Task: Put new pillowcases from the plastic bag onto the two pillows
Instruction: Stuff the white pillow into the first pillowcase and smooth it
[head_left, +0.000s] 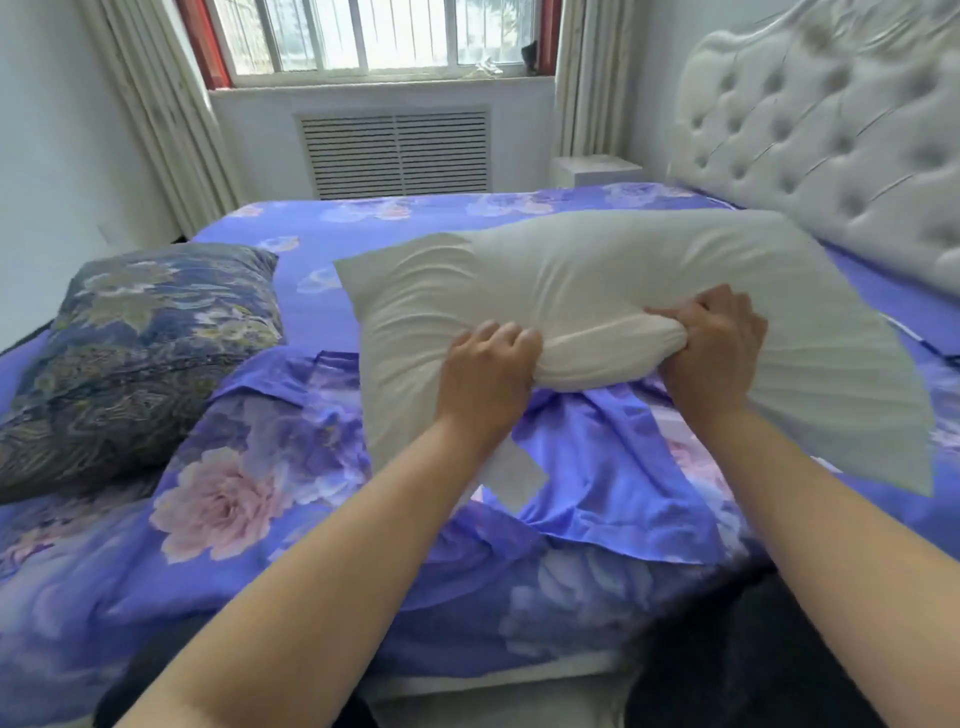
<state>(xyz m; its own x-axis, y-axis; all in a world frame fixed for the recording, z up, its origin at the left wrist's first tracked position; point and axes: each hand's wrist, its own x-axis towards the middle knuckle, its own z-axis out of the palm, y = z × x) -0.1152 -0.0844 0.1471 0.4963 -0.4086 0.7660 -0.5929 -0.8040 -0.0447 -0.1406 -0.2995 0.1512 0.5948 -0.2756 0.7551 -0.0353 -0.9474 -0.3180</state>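
Note:
A bare white pillow (597, 275) lies across the middle of the bed. My left hand (488, 374) and my right hand (711, 348) both grip its near edge, bunching the stuffing between them. Under the pillow and toward me lies a purple floral pillowcase (613, 467), rumpled and flat on the bed. A second pillow (140, 353) in a dark blue floral case rests at the left. No plastic bag is in sight.
The bed carries a purple floral sheet (322, 228). A white tufted headboard (831, 130) rises at the right. A white nightstand (595, 169), a radiator grille (395, 153), a window and curtains stand beyond the bed's far side.

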